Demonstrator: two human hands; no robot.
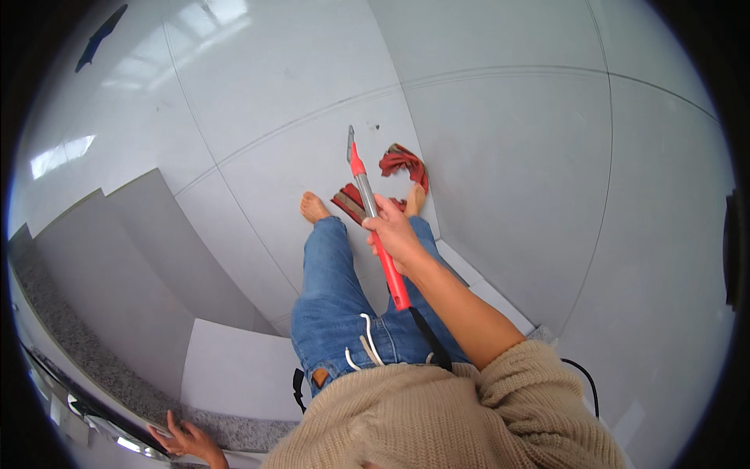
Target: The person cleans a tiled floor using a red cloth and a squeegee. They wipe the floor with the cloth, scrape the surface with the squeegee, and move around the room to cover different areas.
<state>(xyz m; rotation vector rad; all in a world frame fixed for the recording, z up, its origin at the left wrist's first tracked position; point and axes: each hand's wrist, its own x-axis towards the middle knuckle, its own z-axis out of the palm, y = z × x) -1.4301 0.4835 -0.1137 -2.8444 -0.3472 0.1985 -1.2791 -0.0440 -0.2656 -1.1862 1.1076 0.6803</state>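
In my right hand is a long scraper with a red handle, a metal shaft and a grey blade. It points away from me over the pale tiles, and a black strap hangs from its lower end. Below it, a red cloth with brown stripes lies between my bare feet. More crumpled red cloth lies by my right foot, which partly hides it. At lower left my left hand, fingers spread, touches the edge beside a speckled grey stone strip; it holds nothing I can see.
Large grey wall tiles rise on my right. Stepped grey panels stand at left, near a white panel. A black cord curves at lower right. A dark blue object shows at upper left. A small dark speck lies beyond the cloth.
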